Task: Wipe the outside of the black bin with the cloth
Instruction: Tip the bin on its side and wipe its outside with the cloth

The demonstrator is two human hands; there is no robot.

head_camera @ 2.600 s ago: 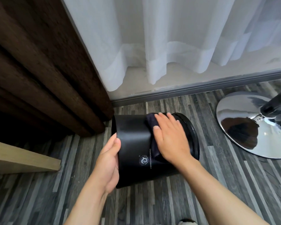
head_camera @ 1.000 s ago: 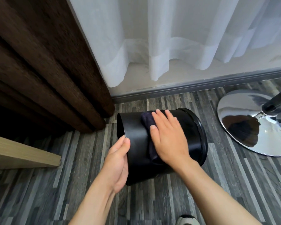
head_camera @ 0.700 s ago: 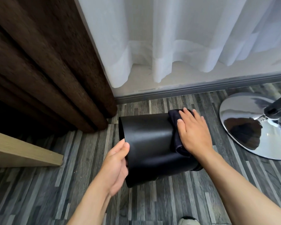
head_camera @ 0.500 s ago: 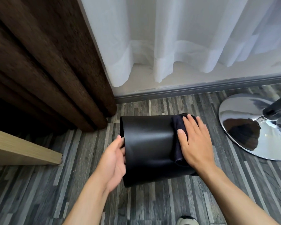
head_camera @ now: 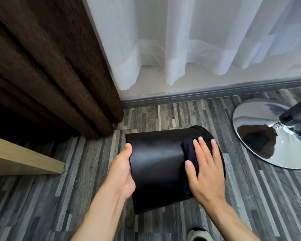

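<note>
The black bin [head_camera: 156, 164] lies on its side on the grey striped floor, its rim end pointing right. My left hand [head_camera: 122, 173] cups the bin's left end, thumb on the upper edge, fingers behind it. A dark cloth [head_camera: 189, 150] is pressed flat on the bin's wall near the right end under my right hand [head_camera: 204, 169], whose fingers are spread over it. Most of the cloth is hidden beneath that palm.
A brown curtain [head_camera: 59, 75] hangs at the left and a white sheer curtain [head_camera: 181, 40] behind the bin. A chrome stool base [head_camera: 261, 134] sits on the floor at the right. A pale wooden board [head_camera: 24, 159] juts in from the left. A shoe toe [head_camera: 198, 234] shows at the bottom.
The right hand slid the cloth along the bin's wall from its middle to the right end. The bin has rolled, so its printed logo is out of sight. The left hand stayed at the left end.
</note>
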